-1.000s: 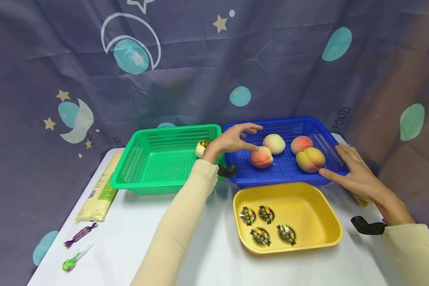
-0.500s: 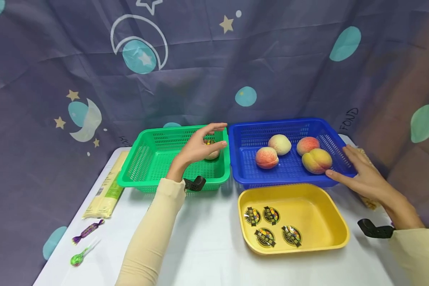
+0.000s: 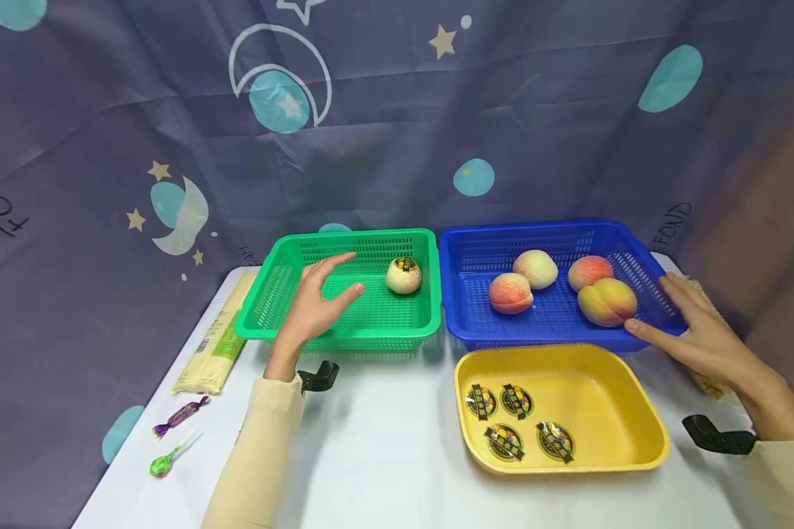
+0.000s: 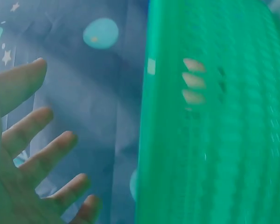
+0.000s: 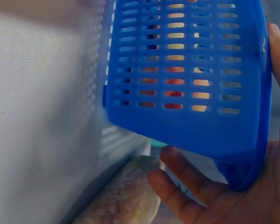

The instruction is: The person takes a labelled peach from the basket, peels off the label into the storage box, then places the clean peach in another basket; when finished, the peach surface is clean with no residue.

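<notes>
My left hand (image 3: 314,305) is over the left part of the green basket (image 3: 357,334), fingers spread and holding nothing. A pale peach (image 3: 402,281) with a round black sticker (image 3: 406,264) on top lies in that basket, to the right of the hand. In the left wrist view the fingers (image 4: 49,154) stand apart from the green wall. My right hand (image 3: 708,334) rests at the front right corner of the blue basket (image 3: 536,338), thumb over the rim by a yellow peach (image 3: 606,302), fingers extended along the outside. Two reddish peaches (image 3: 511,293) and a pale one (image 3: 535,269) share the basket.
A yellow tray (image 3: 609,411) with several round stickers (image 3: 556,441) stands in front of the blue basket. At the left lie a long packet (image 3: 218,345), a purple wrapped candy (image 3: 181,416) and a green lollipop (image 3: 163,464). Another packet (image 5: 130,191) lies beyond the right hand.
My left hand has moved left from over the blue basket to the green one, uncovering the stickered peach. The right hand keeps its place at the blue basket. The head view has turned left.
</notes>
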Motion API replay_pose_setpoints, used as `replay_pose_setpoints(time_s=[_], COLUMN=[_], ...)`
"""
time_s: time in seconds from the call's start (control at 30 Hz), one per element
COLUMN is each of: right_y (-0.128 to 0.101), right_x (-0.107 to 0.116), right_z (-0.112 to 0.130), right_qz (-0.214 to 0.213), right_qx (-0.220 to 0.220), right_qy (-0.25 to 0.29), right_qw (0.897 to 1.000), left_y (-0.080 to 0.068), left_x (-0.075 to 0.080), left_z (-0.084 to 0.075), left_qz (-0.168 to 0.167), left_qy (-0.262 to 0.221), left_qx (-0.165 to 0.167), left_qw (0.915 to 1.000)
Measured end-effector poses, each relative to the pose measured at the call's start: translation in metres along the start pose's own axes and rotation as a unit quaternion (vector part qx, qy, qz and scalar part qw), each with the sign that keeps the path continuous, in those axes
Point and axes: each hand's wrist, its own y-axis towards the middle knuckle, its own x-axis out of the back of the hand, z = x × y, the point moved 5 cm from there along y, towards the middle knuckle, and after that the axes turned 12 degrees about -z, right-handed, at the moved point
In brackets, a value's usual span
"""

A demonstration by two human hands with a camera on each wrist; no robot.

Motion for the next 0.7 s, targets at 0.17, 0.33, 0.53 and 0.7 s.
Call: replay_pose_setpoints(time_s=[0.17, 0.33, 0.53, 0.7], right_y=[0.0, 0.002, 0.002, 0.002], right_x=[0.0, 0.001, 0.0, 0.0], right_z=[-0.002, -0.001, -0.001, -0.001], right_qz=[-0.009, -0.012, -0.003, -0.001], right_qx=[0.003, 0.006, 0.002, -0.003], right_qy=[-0.003, -0.006, -0.002, -0.002], right_qw=[1.0, 1.0, 1.0, 1.0], left_y=[-0.014, -0.026, -0.043, -0.053], left_x=[0.026, 0.051, 0.072, 0.082], left_z=[0.019, 0.044, 0.072, 0.088], left_qz=[-0.057, -0.099, -0.114, -0.115], left_qy=[0.067, 0.127, 0.183, 0.208], left_qx=[0.003, 0.01, 0.044, 0.064], left_qw=[0.9961, 0.987, 0.9756, 0.9692])
